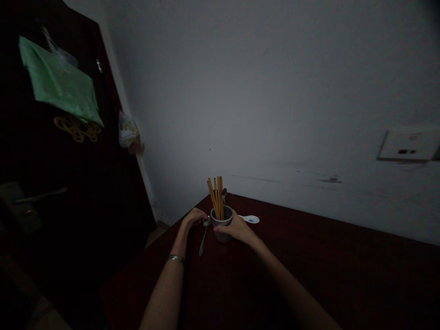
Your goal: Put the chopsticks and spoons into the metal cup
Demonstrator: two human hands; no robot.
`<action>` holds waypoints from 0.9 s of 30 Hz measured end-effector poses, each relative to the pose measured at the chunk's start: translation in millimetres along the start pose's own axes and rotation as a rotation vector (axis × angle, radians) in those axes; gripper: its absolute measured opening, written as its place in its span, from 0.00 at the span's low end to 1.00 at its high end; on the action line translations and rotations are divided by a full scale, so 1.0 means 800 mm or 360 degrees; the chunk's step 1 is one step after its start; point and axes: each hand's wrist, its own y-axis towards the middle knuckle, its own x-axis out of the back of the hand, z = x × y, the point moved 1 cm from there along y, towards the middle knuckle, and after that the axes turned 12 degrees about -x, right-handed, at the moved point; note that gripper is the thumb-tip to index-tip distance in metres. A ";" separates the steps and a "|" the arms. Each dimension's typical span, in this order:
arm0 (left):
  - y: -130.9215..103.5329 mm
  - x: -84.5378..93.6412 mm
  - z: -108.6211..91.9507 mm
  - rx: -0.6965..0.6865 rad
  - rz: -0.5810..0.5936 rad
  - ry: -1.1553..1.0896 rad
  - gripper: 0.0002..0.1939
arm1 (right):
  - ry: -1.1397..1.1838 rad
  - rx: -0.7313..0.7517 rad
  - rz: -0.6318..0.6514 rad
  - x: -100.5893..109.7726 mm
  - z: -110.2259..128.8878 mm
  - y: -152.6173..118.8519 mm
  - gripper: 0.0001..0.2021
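Note:
My right hand [238,228] is wrapped around the side of a grey cup [223,235], thumb in front. Several wooden chopsticks [217,199] stand in the cup, leaning left, and a metal spoon with its bowl up [224,194] rises behind them. Left of the cup, a second metal spoon [204,236] has its bowl toward the wall and its handle toward me. The curled fingers of my left hand [195,215] meet at the tip of that spoon's bowl; their exact hold is partly hidden. A white soup spoon with a blue mark [252,219] lies behind my right hand, its handle end covered.
The dark red table [309,256] meets a grey wall [261,105] at the back, and its left edge runs close to my left hand. On the left, a dark door [113,192] carries a green cloth [62,82]. A wall socket [405,144] is at right.

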 end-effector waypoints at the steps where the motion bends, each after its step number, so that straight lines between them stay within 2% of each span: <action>1: -0.001 0.000 0.000 -0.0016 0.0014 0.0003 0.05 | 0.0000 -0.0001 -0.0001 0.000 -0.001 0.000 0.38; 7: -0.003 0.005 -0.008 -0.0057 0.0044 -0.0006 0.04 | 0.0032 0.0047 0.0021 0.000 0.001 -0.001 0.36; 10: -0.004 0.015 -0.028 -0.0109 -0.0034 -0.0016 0.05 | 0.0045 0.0040 0.0003 0.000 0.002 -0.002 0.36; 12: -0.011 0.021 -0.050 -0.0189 0.0025 -0.0092 0.07 | 0.0057 0.0067 0.0016 -0.001 0.003 -0.002 0.35; 14: -0.023 0.023 -0.074 -0.0290 0.0261 -0.0239 0.12 | 0.0076 0.0106 0.0045 -0.001 0.004 -0.002 0.34; 16: -0.038 0.022 -0.096 -0.0402 0.0595 -0.0432 0.17 | 0.0096 0.0139 0.0068 -0.001 0.005 -0.001 0.34; 19: -0.054 0.016 -0.115 -0.0573 0.0960 -0.0692 0.24 | 0.0106 0.0152 0.0095 -0.001 0.004 0.000 0.34; 22: -0.055 0.008 -0.116 -0.0595 0.1097 -0.0724 0.29 | 0.0116 0.0142 0.0139 0.001 0.002 0.001 0.35; 27: -0.047 -0.001 -0.105 -0.0500 0.1179 -0.0598 0.25 | 0.0149 0.0173 0.0276 0.001 0.002 0.005 0.38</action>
